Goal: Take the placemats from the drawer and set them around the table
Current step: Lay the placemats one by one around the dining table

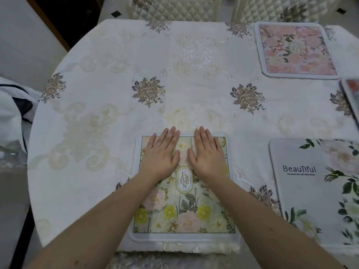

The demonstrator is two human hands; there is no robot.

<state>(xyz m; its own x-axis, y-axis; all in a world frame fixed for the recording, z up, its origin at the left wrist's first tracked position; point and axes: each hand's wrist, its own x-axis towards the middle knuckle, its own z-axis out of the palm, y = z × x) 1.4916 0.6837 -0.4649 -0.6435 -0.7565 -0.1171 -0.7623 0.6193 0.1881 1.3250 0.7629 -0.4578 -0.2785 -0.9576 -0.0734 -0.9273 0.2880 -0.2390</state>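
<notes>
A floral placemat with a "GARDEN" label (184, 214) lies flat at the near edge of the table (108, 78). My left hand (161, 154) and my right hand (208, 154) press side by side on its far half, fingers straight and flat. A grey placemat reading "Beautiful" (303, 193) lies to the right. A pink floral placemat (295, 49) sits at the far right. The corner of another placemat (351, 96) shows at the right edge.
The table wears a white embroidered cloth with brown flower motifs. Two quilted chair backs (174, 8) stand at the far side. White fabric with dark trim (13, 109) lies off the table's left edge.
</notes>
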